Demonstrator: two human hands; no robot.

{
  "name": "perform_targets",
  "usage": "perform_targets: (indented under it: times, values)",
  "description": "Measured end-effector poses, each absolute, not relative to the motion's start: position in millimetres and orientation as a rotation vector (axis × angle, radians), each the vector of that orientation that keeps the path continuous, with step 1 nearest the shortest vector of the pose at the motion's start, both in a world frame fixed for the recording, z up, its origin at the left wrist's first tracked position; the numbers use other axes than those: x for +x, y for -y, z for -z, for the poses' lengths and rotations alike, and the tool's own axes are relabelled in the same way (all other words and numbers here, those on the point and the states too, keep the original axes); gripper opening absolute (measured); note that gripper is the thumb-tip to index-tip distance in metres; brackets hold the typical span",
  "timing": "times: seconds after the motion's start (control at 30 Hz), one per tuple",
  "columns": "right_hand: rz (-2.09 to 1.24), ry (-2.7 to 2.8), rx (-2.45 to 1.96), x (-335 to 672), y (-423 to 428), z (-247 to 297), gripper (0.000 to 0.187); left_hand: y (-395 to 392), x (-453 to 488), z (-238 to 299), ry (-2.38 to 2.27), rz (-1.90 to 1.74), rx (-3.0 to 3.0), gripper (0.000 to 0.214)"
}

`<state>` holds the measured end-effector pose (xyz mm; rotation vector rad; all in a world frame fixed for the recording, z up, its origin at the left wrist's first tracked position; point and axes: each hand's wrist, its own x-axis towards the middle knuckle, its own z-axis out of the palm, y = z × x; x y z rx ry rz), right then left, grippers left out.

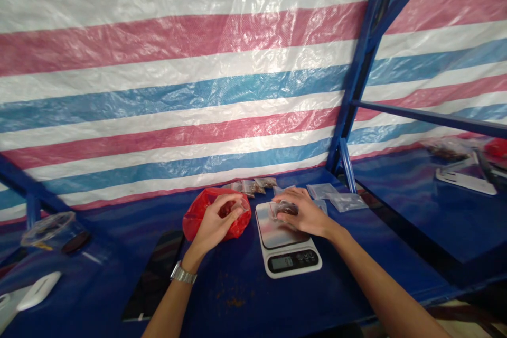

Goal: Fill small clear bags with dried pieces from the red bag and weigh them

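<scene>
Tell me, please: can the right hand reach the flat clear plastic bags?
Likely yes: the right hand is near those bags, nothing visibly between, but it holds a small clear dark-filled packet.

A big stripy sheet (pixel 178 84) and blue poles (pixel 358 63)
The sheet hangs behind the blue table's (pixel 336 290) back edge. A see-through tub (pixel 49 229) sits near the left back corner. On the next table (pixel 420 195), near the back edge, is a white thing (pixel 469 182), maybe a scale.

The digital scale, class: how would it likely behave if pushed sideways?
The scale would probably slide rather than tip, since it sits flat and low. Its casing looks rigid, unlikely to bend. Its shiny metal plate might be slippery.
</scene>
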<state>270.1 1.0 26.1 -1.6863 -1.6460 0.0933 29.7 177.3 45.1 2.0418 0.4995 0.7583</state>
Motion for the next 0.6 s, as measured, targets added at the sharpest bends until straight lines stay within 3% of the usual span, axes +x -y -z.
perform_targets:
  times: [0.4, 0.6]
  values:
    - [-0.262, 1.417, -1.423, 265.8, -13.1, -18.1, 0.026, -159.9, 75.4, -45.0, -0.301, -0.655, 2.201, 0.033]
    - [-0.334, 1.382, -1.33, 268.5, -14.5, -18.6, 0.026, -162.4, 86.3, -69.5, -0.155, -0.596, 2.364, 0.027]
